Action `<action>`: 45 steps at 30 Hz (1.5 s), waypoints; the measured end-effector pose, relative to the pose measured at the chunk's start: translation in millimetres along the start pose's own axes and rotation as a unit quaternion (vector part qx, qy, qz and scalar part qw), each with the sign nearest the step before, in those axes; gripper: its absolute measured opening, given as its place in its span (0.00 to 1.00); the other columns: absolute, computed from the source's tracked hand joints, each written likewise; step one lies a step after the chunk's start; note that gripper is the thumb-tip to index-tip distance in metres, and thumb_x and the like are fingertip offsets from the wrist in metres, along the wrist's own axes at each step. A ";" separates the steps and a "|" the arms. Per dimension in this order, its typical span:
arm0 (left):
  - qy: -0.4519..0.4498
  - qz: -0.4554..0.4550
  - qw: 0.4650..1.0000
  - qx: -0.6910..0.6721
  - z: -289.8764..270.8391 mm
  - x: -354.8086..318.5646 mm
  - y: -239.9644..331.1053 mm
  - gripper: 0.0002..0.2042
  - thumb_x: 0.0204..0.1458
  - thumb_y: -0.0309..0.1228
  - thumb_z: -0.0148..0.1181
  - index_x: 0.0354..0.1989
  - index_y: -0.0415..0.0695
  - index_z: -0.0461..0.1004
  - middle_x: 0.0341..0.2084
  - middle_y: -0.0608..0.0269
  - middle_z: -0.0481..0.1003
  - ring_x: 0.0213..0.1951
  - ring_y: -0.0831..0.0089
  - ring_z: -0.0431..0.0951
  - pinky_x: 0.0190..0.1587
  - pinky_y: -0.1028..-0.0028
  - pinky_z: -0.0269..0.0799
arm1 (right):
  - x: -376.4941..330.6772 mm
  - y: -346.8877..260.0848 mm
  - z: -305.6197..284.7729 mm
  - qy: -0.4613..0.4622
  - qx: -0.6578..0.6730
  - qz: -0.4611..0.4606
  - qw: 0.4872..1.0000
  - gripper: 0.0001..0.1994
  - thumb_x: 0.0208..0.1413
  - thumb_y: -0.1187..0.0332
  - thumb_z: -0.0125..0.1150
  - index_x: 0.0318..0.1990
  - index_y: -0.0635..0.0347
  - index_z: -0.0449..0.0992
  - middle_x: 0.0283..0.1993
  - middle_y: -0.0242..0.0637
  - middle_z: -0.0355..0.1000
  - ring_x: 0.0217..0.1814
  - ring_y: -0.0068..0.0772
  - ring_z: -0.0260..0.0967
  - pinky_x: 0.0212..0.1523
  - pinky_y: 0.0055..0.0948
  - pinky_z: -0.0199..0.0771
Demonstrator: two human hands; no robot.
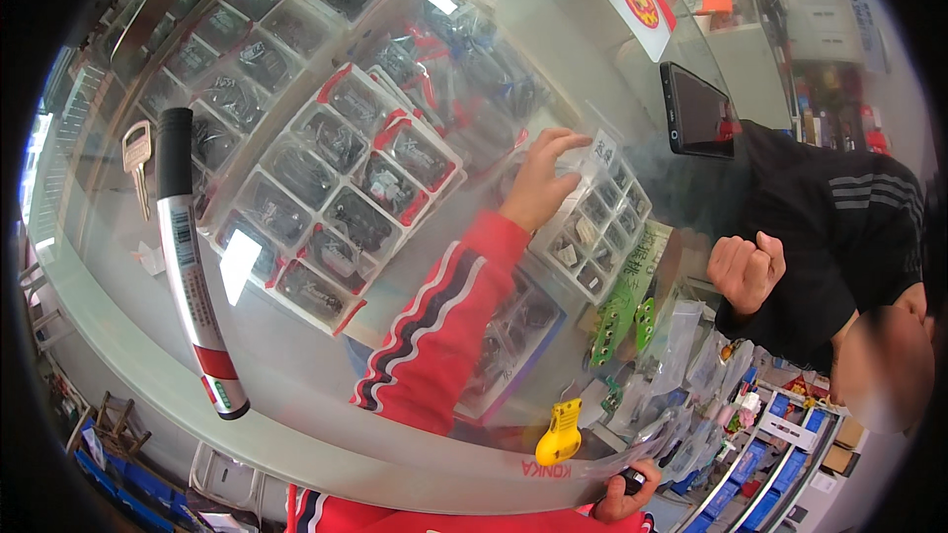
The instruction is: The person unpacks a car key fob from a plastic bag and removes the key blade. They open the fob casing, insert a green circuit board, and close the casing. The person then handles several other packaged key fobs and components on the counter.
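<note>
My left hand (pixel 541 178), in a red striped sleeve, reaches in beneath the glass counter top (pixel 434 459). Its fingers are stretched and apart over a clear compartment tray (pixel 583 247). The fingertips are close to a small white label (pixel 600 150); whether they touch it I cannot tell. Left of this hand lies a tray of packaged black key shells (pixel 336 197) with red edging. My right hand (pixel 628 495), at the counter's near edge, is closed round a small black object (pixel 632 480), partly hidden by the fingers. A yellow plastic piece (pixel 560 432) lies near it.
A large marker (pixel 188 257) and a metal key (pixel 138 163) lie on the glass at left. A phone (pixel 699 111) is at the far right. Across the counter, a person in black (pixel 829 197) holds up a closed hand (pixel 748 271). Green cards (pixel 627 291) lie near the tray.
</note>
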State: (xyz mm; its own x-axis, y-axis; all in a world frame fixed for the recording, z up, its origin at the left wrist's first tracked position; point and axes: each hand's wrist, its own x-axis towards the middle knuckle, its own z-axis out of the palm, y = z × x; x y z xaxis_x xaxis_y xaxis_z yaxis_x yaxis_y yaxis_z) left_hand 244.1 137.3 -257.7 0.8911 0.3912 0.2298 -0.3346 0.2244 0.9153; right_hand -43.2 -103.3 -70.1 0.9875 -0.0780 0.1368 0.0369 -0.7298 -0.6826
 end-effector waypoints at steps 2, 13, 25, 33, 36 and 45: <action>-0.029 -0.036 0.999 0.008 3.4 -3.6 -16.4 0.23 0.34 0.21 0.55 0.45 0.41 0.67 0.41 0.55 0.65 0.49 0.59 0.63 0.54 0.70 0.56 | 2.5 -1.4 -1.5 -0.008 0.010 -0.006 1.000 0.13 0.38 0.71 0.54 0.34 0.64 0.64 0.24 0.35 0.58 0.24 0.24 0.53 0.27 0.22 0.55; 0.005 -0.093 0.911 0.401 9.6 -57.7 -47.1 0.39 0.33 0.23 0.62 0.59 0.48 0.52 0.57 0.53 0.51 0.57 0.54 0.53 0.57 0.60 0.51 | 6.1 -3.7 -6.8 -0.050 -0.044 -0.010 0.998 0.13 0.40 0.78 0.54 0.37 0.62 0.66 0.31 0.39 0.65 0.27 0.26 0.60 0.31 0.22 0.64; -0.023 -0.015 0.964 0.263 -15.8 -30.4 -77.3 0.29 0.40 0.17 0.50 0.55 0.49 0.61 0.47 0.49 0.64 0.50 0.54 0.64 0.52 0.66 0.60 | 12.0 -4.8 -13.6 -0.112 -0.081 -0.025 0.990 0.11 0.41 0.76 0.51 0.36 0.63 0.65 0.30 0.40 0.62 0.30 0.31 0.57 0.34 0.28 0.60; 0.041 0.080 0.904 0.418 -35.8 19.8 -34.7 0.27 0.40 0.27 0.56 0.54 0.48 0.62 0.53 0.52 0.61 0.55 0.57 0.60 0.55 0.63 0.57 | 16.8 -11.0 -8.6 -0.082 -0.119 -0.049 0.988 0.12 0.38 0.75 0.52 0.34 0.64 0.66 0.30 0.41 0.61 0.30 0.34 0.58 0.36 0.30 0.61; 0.065 0.036 0.826 0.559 -43.6 31.3 -35.9 0.29 0.42 0.35 0.58 0.56 0.50 0.60 0.57 0.56 0.56 0.58 0.60 0.55 0.57 0.54 0.49 | 16.9 -11.0 -6.8 -0.072 -0.113 -0.037 0.990 0.12 0.37 0.75 0.52 0.33 0.63 0.67 0.30 0.41 0.62 0.30 0.35 0.59 0.36 0.31 0.62; -0.079 -0.021 0.754 0.652 -42.4 30.8 -47.6 0.30 0.44 0.44 0.56 0.56 0.46 0.58 0.60 0.61 0.51 0.61 0.64 0.51 0.59 0.51 0.40 | 13.1 -16.4 -1.2 -0.044 -0.115 0.000 0.992 0.12 0.40 0.69 0.52 0.35 0.62 0.62 0.30 0.34 0.58 0.29 0.24 0.54 0.33 0.23 0.57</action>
State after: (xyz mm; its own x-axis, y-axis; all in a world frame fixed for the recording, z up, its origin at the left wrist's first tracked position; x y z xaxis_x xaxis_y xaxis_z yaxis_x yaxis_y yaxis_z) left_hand 274.5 176.5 -308.2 0.9521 0.2748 0.1338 0.1899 -0.8748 0.4456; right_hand -31.0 -93.1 -56.3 0.9974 -0.0261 0.0670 0.0109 -0.8658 -0.5002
